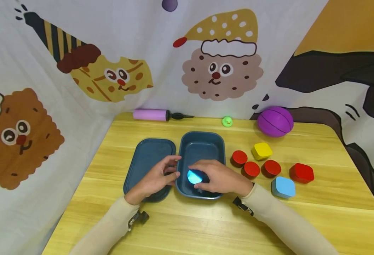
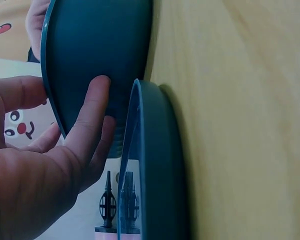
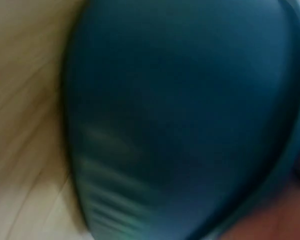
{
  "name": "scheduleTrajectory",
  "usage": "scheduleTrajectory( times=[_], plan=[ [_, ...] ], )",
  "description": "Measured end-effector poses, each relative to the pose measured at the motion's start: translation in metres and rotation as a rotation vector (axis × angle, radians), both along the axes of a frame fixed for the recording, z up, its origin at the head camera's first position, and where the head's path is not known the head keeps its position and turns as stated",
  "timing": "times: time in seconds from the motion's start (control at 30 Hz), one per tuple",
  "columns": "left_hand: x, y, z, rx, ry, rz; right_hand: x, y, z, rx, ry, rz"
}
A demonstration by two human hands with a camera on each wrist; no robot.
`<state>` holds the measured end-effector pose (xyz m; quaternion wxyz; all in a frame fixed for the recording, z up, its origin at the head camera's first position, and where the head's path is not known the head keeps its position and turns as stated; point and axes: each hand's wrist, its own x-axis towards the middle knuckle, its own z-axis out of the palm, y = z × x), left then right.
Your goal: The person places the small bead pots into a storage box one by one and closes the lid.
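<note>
Wood-grained table (image 1: 187,230) bearing a deep container (image 1: 202,148), dark blue, smooth and rounded-rectangular, with a thin rim. Left of the container lies a flat panel (image 1: 150,156) of matching colour; to its right are three smooth red cylinders (image 1: 251,170) and a rounded yellow block (image 1: 262,151). The left wrist view gives the container's curving outer wall and the panel's upturned edge, both foreshortened in the head view; the right wrist view, blurred, shows pale parallel bands on the container's outside. The right hand (image 1: 220,176), within the container, curls thumb and fingers around a bright-blue-faced object (image 1: 193,176), its full shape hidden. The left hand (image 1: 156,177), loosely spread and grasping nothing, touches the container's left wall, beyond which the object lies.
</note>
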<state>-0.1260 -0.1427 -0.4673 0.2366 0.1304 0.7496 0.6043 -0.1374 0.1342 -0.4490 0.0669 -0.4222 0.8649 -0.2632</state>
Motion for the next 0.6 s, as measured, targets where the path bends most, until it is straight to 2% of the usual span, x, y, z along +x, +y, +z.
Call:
scheduleTrajectory(
  times=[0.33, 0.6],
  plan=[
    [-0.001, 0.001, -0.001, -0.002, -0.003, -0.004, -0.002, -0.02, -0.006, 0.041, -0.041, 0.107],
    [0.0, 0.0, 0.0, -0.009, 0.001, -0.015, -0.001, -0.024, -0.009, 0.064, -0.075, 0.116]
  ],
)
